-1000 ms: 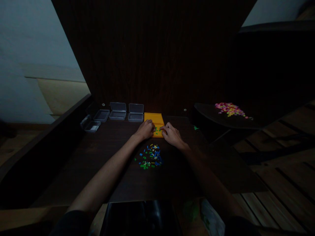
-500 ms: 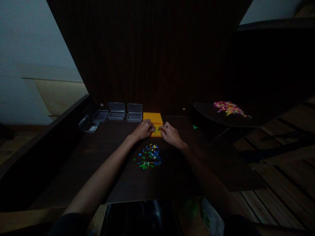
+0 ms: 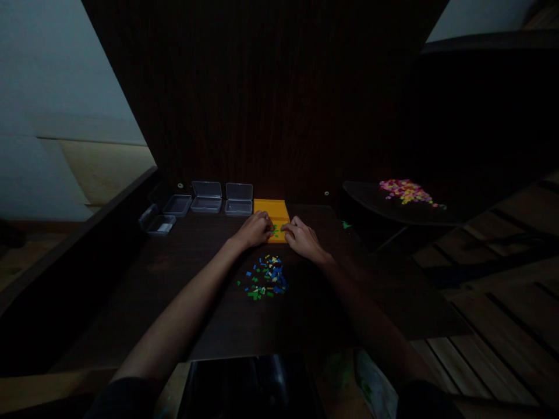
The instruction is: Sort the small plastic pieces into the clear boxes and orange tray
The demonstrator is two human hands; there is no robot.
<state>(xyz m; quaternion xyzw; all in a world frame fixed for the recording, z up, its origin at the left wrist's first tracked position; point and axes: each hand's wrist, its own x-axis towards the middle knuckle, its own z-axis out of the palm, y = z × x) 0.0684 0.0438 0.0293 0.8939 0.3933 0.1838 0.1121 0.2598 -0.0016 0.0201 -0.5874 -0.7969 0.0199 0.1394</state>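
An orange flat tray (image 3: pixel 271 208) lies on the dark wooden table (image 3: pixel 183 291) near the back wall. My left hand (image 3: pixel 254 229) rests on its near left edge with fingers curled. My right hand (image 3: pixel 302 237) lies on its near right edge, fingers bent and pinched toward small green pieces (image 3: pixel 276 231) on the tray between the two hands. What either hand holds, if anything, is too small and dark to make out. A loose pile of tiny blue, green and yellow pieces (image 3: pixel 265 277) lies on the table just below my hands.
Several clear plastic boxes (image 3: pixel 208 196) with open lids stand left of the tray at the back. A heap of pink and yellow pieces (image 3: pixel 405 191) sits on a dark round surface to the right. A dark glossy object (image 3: pixel 248 387) lies at the table's near edge.
The view has shifted slightly. Both hands stay at the tray's near edge with only small finger movements.
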